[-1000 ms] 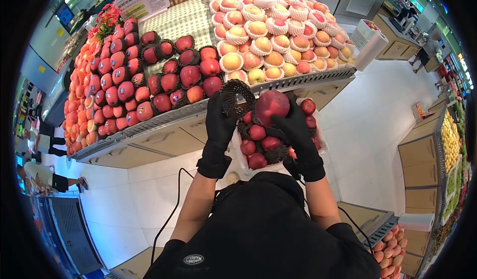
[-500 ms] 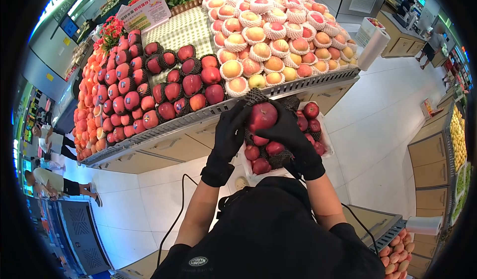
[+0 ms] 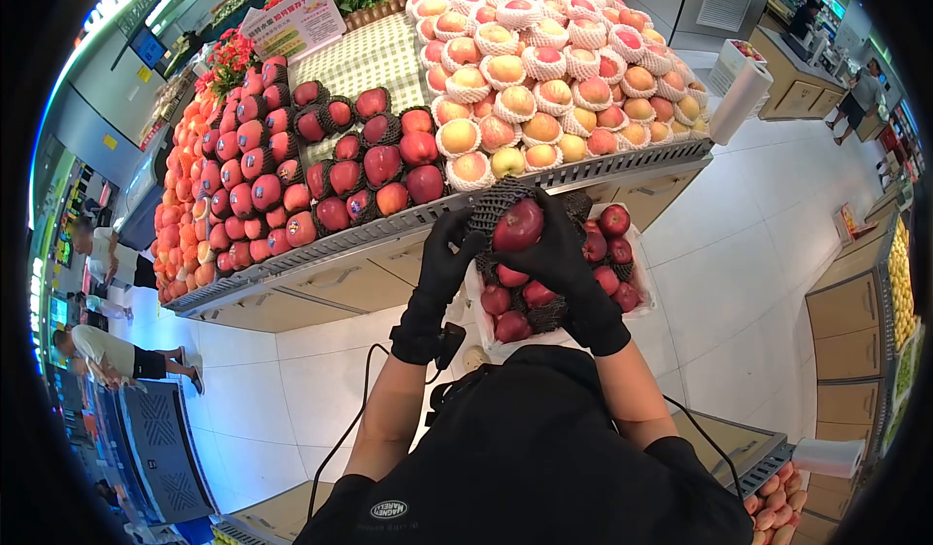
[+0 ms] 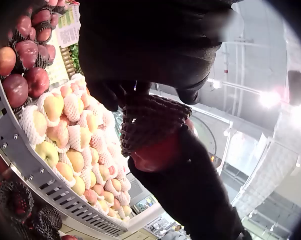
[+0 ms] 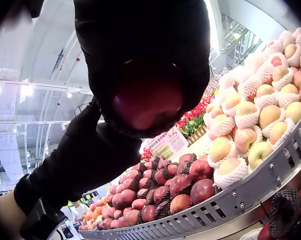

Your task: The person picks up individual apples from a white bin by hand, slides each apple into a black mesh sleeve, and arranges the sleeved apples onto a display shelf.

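Note:
A dark red apple (image 3: 520, 226) is gripped by my right hand (image 3: 564, 258) over a crate of apples. A black foam net (image 3: 496, 205) covers its far left side. My left hand (image 3: 445, 258) is at the net's left edge, fingers curled against the mesh. The left wrist view shows the net (image 4: 153, 117) around the upper part of the apple (image 4: 158, 154), with the right hand (image 4: 190, 185) holding it from below. In the right wrist view the apple (image 5: 148, 100) is in shadow beneath the gloved fingers. Both hands wear black gloves.
The crate (image 3: 641, 302) below holds red apples and black nets. Ahead, a slatted rail (image 3: 389, 217) edges a display of red apples (image 3: 384, 164) and white-netted pale apples (image 3: 505, 69). A printed sign (image 3: 296, 22) stands behind. People (image 3: 107, 356) are at the far left.
The foam net, held spread beside the apple, has gone over part of it. The hands came together, then the left hand drew slightly left. The right hand keeps its grip on the apple.

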